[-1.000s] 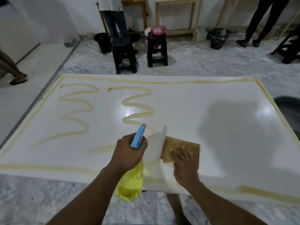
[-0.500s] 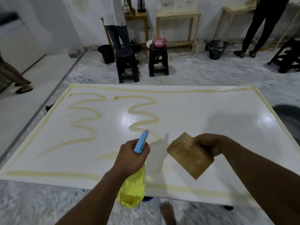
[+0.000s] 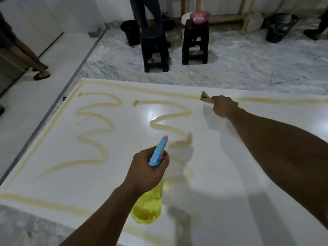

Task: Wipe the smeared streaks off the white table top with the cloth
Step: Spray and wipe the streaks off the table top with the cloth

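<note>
The left hand (image 3: 148,168) is wrapped around the neck of a spray bottle (image 3: 148,204), its blue trigger head pointing away over the white table top (image 3: 221,157); the clear body holds yellow liquid filling much of what shows. The right hand (image 3: 224,106) reaches to the far edge, fingers closed on a tan cloth (image 3: 205,98) pressed onto the yellowish border streak (image 3: 159,90). Zigzag streaks (image 3: 99,125) cover the left half. Beyond the table, a pink bowl (image 3: 199,16) sits on a black stool (image 3: 195,45), and a black bucket (image 3: 131,31) stands on the marble floor; their contents cannot be seen.
</note>
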Demonstrator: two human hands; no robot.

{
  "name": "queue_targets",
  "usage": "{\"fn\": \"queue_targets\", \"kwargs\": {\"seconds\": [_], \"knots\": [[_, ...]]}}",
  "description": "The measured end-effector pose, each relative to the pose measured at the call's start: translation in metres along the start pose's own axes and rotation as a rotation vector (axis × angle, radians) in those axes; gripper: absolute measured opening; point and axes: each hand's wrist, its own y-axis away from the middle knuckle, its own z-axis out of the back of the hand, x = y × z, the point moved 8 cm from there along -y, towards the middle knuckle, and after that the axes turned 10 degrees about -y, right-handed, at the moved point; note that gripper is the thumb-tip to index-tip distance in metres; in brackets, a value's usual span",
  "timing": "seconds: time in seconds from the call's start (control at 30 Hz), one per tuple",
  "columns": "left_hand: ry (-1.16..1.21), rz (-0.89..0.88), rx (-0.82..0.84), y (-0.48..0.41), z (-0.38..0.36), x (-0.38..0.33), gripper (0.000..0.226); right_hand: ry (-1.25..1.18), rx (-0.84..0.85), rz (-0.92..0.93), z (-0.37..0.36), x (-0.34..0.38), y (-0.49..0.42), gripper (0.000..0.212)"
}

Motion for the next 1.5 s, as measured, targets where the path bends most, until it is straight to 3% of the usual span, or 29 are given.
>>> {"fn": "queue_targets", "kwargs": {"seconds": [0.17, 0.23, 0.57, 0.73, 0.9, 1.0, 1.03, 1.1, 1.2, 1.3, 1.43, 1.5], "knots": [[-0.025, 0.043, 0.03, 0.008, -0.002, 0.021, 0.024, 0.071, -0.112, 0.16, -0.123, -0.001, 0.056, 0.049], [-0.051, 0.049, 0.029, 0.014, -0.001, 0.026, 0.023, 0.023, -0.061, 0.175, -0.155, 0.008, 0.1, 0.058], [-0.057, -0.019, 0.072, 0.143, 0.032, 0.035, 0.019, 0.011, -0.042, 0.168, -0.23, 0.008, 0.339, 0.067], [-0.047, -0.021, 0.078, 0.199, 0.056, 0.053, 0.021, 0.022, 0.008, 0.138, -0.241, 0.013, 0.385, 0.059], [-0.05, -0.04, 0.064, 0.209, 0.081, 0.057, 0.023, -0.358, 0.047, -0.03, -0.169, 0.024, 0.365, 0.017], [-0.041, -0.049, 0.055, 0.189, 0.089, 0.059, 0.023, -0.851, 0.346, -0.232, -0.14, 0.028, 0.346, 0.019], [-0.039, -0.049, 0.048, 0.178, 0.09, 0.06, 0.023, -0.9, 0.462, -0.318, -0.136, 0.03, 0.339, 0.02], [-0.032, -0.047, 0.04, 0.154, 0.091, 0.063, 0.024, -0.748, 0.602, -0.413, -0.129, 0.028, 0.313, 0.029], [-0.017, -0.035, 0.05, 0.108, 0.088, 0.068, 0.025, -0.666, 0.639, -0.404, -0.11, 0.039, 0.24, 0.034], [-0.019, -0.034, 0.06, 0.056, 0.084, 0.069, 0.025, -0.522, 0.509, -0.328, -0.075, 0.059, 0.148, 0.026], [-0.003, -0.059, 0.021, 0.002, 0.083, 0.064, 0.034, -0.16, 0.07, -0.03, -0.014, 0.108, 0.035, 0.014], [-0.008, -0.063, 0.009, -0.018, 0.079, 0.067, 0.034, -0.115, -0.085, 0.061, -0.009, 0.123, -0.005, 0.022]]}}
